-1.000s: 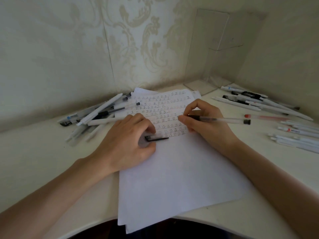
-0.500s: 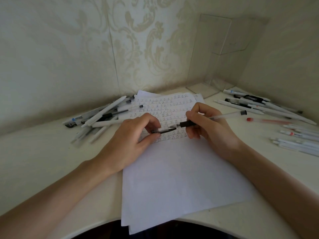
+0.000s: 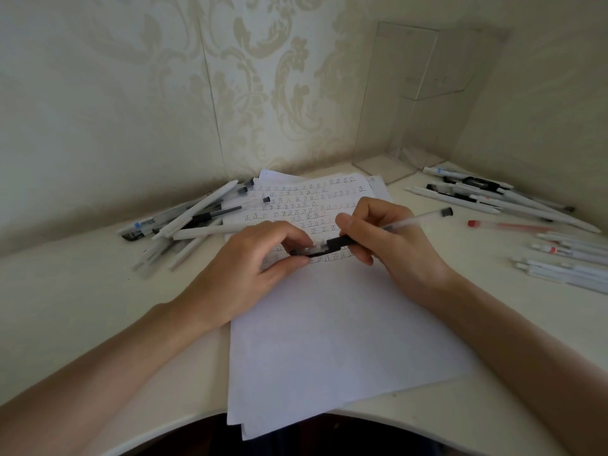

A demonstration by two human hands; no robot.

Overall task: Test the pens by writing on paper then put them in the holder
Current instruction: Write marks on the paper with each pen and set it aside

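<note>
White paper (image 3: 329,340), a loose stack of sheets, lies in front of me on a pale table (image 3: 65,307). Rows of small handwritten marks cover the far half of the top sheet, and the near half is plain white.

Both my hands are over the lowest written rows. My right hand (image 3: 391,248) has its fingers curled round a pen (image 3: 414,220). The pen has a clear barrel, a black grip and a black end plug, and its back end points right and away from me. My left hand (image 3: 243,274) pinches a small clear cap (image 3: 316,249) with a black clip between thumb and forefinger. The cap meets the front end of the pen. I cannot tell how far it is pushed on.

A pile of pens (image 3: 190,218), mostly white, lies jumbled on the table to the left of the paper, and some of them overlap its far left corner. More pens (image 3: 493,200) lie spread out on the right side of the table, among them one red pen (image 3: 506,225).

The holder (image 3: 424,93), a tall clear plastic box, stands upright in the far right corner against the patterned wall (image 3: 131,93), well apart from my hands.
</note>
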